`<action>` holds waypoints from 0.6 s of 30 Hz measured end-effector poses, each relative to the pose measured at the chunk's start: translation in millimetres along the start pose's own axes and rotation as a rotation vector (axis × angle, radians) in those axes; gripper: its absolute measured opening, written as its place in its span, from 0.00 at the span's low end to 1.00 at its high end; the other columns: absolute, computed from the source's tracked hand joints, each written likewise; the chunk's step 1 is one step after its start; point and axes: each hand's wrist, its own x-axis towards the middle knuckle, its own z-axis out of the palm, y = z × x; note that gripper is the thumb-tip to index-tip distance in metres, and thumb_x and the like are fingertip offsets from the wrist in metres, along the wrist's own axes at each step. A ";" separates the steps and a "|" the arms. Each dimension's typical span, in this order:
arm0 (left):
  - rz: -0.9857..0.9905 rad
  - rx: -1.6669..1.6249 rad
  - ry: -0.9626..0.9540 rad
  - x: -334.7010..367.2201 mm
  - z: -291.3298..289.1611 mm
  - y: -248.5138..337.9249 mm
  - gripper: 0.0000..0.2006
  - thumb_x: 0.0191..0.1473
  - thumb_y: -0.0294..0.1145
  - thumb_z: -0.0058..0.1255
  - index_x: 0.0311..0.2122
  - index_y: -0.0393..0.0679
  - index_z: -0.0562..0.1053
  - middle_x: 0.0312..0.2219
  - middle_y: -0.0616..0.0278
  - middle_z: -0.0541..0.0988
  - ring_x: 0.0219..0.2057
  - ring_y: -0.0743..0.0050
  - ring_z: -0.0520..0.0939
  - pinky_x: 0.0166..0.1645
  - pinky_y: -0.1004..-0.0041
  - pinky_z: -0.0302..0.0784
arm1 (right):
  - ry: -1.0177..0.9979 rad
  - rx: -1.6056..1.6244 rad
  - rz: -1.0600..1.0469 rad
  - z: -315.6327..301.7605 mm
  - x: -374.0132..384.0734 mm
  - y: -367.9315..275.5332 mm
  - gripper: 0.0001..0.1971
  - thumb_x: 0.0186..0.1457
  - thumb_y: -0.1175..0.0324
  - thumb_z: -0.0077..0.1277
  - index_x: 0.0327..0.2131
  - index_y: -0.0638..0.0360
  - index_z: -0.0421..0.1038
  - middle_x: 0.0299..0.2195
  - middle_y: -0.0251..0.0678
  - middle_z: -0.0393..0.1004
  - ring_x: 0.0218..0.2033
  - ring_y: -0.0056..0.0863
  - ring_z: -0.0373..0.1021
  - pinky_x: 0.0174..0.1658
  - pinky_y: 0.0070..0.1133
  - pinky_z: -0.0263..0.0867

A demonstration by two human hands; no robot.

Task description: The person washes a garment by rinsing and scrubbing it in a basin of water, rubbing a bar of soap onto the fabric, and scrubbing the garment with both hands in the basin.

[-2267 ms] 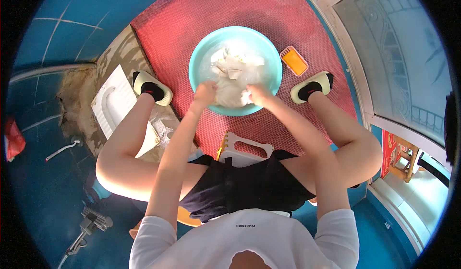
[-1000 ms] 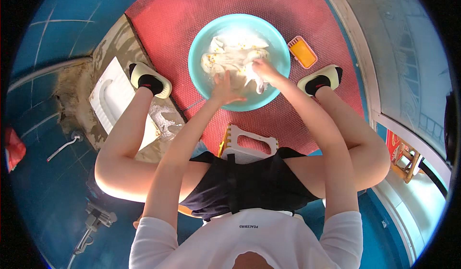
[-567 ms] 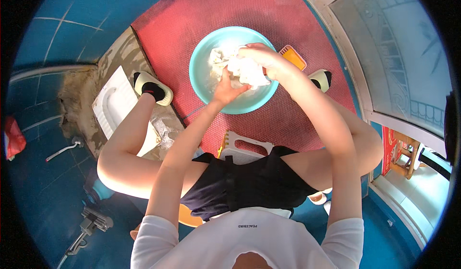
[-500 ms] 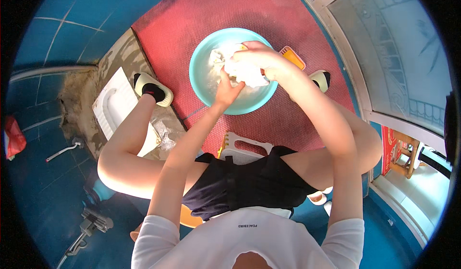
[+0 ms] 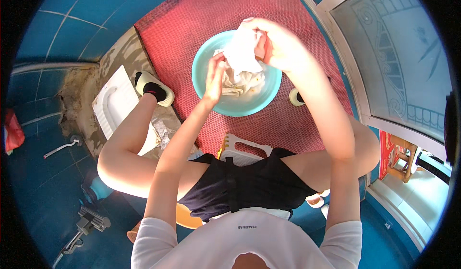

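A light-blue basin (image 5: 276, 84) stands on the red mat, with water and a crumpled white cloth (image 5: 249, 84) with small yellowish spots in it. Above its far side, my right hand (image 5: 274, 41) is closed on a bright white cloth (image 5: 240, 48) that hangs down over the basin. My left hand (image 5: 215, 79) is at the basin's left side, its fingers and thumb at the left edge of the raised cloth, seemingly pinching it. Glare washes out the cloth's folds, and whether it is one piece with the cloth below I cannot tell.
A white squat toilet (image 5: 115, 98) lies left of the red mat (image 5: 187, 19). A white plastic stool (image 5: 245, 149) is beneath me. My shoes (image 5: 161, 91) flank the basin. A framed glass door (image 5: 384, 53) stands at right, an orange basin (image 5: 187, 217) behind me.
The white cloth has been raised and spread by my right hand, which moved up. My left hand shifted left. The orange item right of the basin is now hidden behind my right arm.
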 end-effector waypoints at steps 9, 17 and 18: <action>-0.033 0.140 0.024 6.4 -28.0 -48.2 0.07 0.48 0.25 0.40 0.32 0.37 0.69 0.28 0.68 0.71 0.31 0.84 0.67 0.38 0.83 0.61 | 0.164 0.169 0.129 -69.3 21.5 51.6 0.08 0.52 0.70 0.37 0.32 0.63 0.64 0.29 0.38 0.69 0.32 0.26 0.68 0.39 0.22 0.64; 0.081 0.620 -0.057 4.7 -28.4 -34.7 0.10 0.51 0.30 0.37 0.33 0.36 0.68 0.25 0.65 0.72 0.29 0.80 0.69 0.37 0.79 0.64 | 0.665 0.094 0.144 -134.6 6.2 67.5 0.08 0.53 0.71 0.35 0.33 0.65 0.61 0.33 0.42 0.67 0.37 0.32 0.66 0.41 0.27 0.65; 0.131 0.607 0.007 3.0 -26.5 -29.9 0.11 0.52 0.31 0.36 0.33 0.36 0.68 0.24 0.64 0.72 0.28 0.78 0.70 0.37 0.78 0.65 | 0.671 0.086 0.146 -140.8 8.0 75.7 0.08 0.53 0.71 0.35 0.33 0.65 0.61 0.33 0.42 0.67 0.37 0.32 0.66 0.41 0.27 0.65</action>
